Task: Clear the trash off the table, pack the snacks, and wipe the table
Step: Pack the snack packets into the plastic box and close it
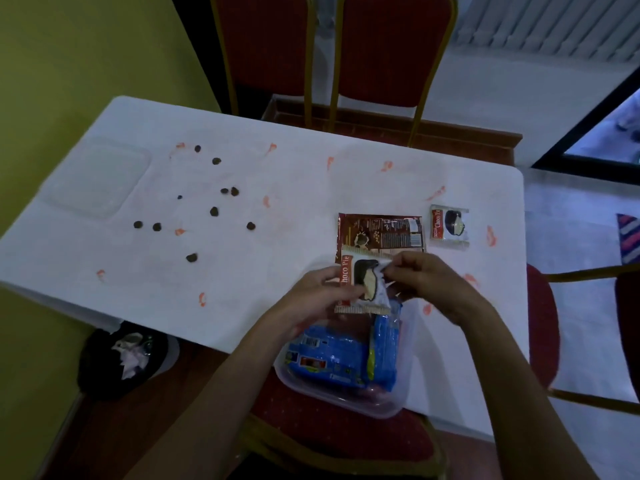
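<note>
My left hand (313, 296) and my right hand (427, 280) both grip one Choco Pie packet (363, 284) above a clear plastic container (346, 400) at the table's near edge. The container holds blue snack packs (339, 355). Flat on the white tablecloth (277, 209) just beyond lies a brown snack packet (381, 232), and a second small Choco Pie packet (449, 227) lies to its right. Several dark crumbs (214, 211) are scattered over the left half of the cloth, with small orange scraps (266, 201) spread across it.
A clear lid (100, 176) lies at the table's far left. A black trash bag (128, 355) with crumpled paper sits on the floor left of me. Red chairs stand behind the table (388, 50), under my arms (332, 431) and at the right (543, 323).
</note>
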Motion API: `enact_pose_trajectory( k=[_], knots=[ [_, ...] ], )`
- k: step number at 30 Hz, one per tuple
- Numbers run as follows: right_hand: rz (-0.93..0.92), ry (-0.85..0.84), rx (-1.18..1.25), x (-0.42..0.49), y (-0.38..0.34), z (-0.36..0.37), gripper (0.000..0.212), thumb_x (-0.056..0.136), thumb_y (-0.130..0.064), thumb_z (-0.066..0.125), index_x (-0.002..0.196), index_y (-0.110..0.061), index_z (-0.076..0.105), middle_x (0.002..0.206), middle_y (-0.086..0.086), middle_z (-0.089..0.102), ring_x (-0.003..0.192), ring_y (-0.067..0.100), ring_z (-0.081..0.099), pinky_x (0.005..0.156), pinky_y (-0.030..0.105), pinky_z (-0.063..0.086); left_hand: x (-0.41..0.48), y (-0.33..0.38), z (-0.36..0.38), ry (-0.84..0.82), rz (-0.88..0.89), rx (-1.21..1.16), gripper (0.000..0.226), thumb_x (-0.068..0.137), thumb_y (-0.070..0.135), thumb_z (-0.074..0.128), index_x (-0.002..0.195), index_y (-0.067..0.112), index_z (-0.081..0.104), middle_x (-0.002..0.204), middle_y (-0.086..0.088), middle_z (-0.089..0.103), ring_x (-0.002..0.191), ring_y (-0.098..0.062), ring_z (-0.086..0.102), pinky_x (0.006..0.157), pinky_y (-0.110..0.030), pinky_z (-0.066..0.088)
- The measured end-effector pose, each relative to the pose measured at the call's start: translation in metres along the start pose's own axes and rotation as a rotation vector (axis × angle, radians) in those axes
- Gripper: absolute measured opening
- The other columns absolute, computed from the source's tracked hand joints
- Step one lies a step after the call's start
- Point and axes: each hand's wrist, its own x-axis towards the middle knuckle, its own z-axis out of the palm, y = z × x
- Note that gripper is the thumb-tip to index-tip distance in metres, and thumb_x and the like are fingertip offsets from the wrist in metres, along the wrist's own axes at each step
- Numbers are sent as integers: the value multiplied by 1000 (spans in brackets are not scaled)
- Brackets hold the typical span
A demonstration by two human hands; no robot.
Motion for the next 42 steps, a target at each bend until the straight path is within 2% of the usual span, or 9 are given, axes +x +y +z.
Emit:
enact_pose_trajectory(
  k=[5,8,10,13,17,22,28,37,42],
  knots=[
    [46,465,-2,32,10,-46,5,97,-13,61,99,-11,65,102,7,69,89,22,67,70,32,57,0,-24,-1,138,-31,82,34,82,12,76,116,14,68,102,-5,77,94,-23,75,89,-44,59],
    [102,693,-54,60,16,-76,5,93,-15,64,90,-11,66,97,10,68,79,19,62,74,39,59,1,-31,-1,201,-24,89,34,84,9,74,116,13,67,101,-5,77,90,-21,75,74,-30,61],
    [148,758,-130,82,24,-94,23,90,-28,66,99,-7,67,97,10,69,71,17,62,60,31,54,1,-33,-1,204,-34,107,32,84,10,74,116,15,67,102,-4,77,90,-18,75,69,-27,59],
    [237,803,-226,116,43,-114,64,76,-55,64,118,-7,58,115,14,66,101,31,66,76,37,58,1,-36,0,196,-41,113,31,84,12,74,114,17,68,105,-4,76,93,-19,74,76,-33,61],
    [312,764,-479,124,43,-108,74,84,-50,72,135,-4,45,133,20,52,130,38,47,106,48,41,2,-38,1,197,-31,92,27,85,15,72,111,20,68,104,-4,76,96,-20,73,83,-38,61],
    [290,750,-408,127,42,-104,45,80,-39,77,110,-7,64,104,12,70,95,29,68,88,42,57,4,-37,1,211,-31,37,32,82,14,64,112,23,68,105,-6,75,98,-25,71,84,-41,61],
    [222,765,-221,112,32,-96,30,80,-22,78,101,-4,64,87,8,65,71,16,61,68,29,55,5,-40,5,141,-58,-18,26,85,16,61,109,20,69,104,-9,76,101,-30,71,86,-44,59],
    [-108,900,-199,47,17,-50,29,81,-33,73,91,-7,66,85,4,69,77,19,65,62,26,47,5,-40,17,101,-66,-137,33,89,16,56,121,11,63,104,-14,76,95,-28,73,78,-40,58],
    [-166,765,-50,-8,15,-7,16,84,-29,71,92,-16,66,84,-5,69,76,8,64,63,26,50,0,-38,22,84,-25,-171,35,90,21,66,122,9,61,107,-15,75,95,-30,74,78,-41,60]
  ],
)
